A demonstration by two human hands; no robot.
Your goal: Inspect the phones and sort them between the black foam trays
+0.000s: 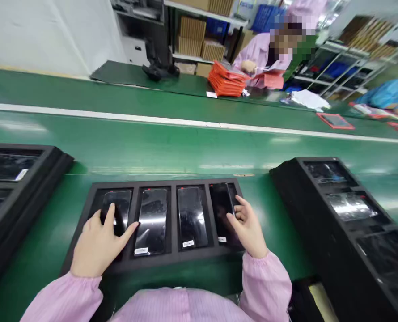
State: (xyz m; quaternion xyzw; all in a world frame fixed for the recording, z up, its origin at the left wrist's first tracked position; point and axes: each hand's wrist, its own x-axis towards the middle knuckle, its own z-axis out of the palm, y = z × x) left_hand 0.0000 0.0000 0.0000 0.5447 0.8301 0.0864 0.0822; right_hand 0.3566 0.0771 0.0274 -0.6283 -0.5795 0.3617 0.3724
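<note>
A black foam tray (172, 256) lies before me on the green bench, with several black phone screens side by side in its slots. My left hand (100, 243) rests flat and open on the leftmost screen (121, 203), thumb reaching toward the second screen (152, 221). A third screen (191, 217) lies untouched. My right hand (247, 228) grips the right edge of the rightmost screen (221, 210), which is tilted up out of its slot, fingers curled round it.
A stack of black trays (346, 232) with screens stands at the right, another stack (14, 192) at the left. Beyond the green conveyor belt (185, 143), a person in pink (259, 58) handles orange-red packets (226, 80). Shelves with cartons stand behind.
</note>
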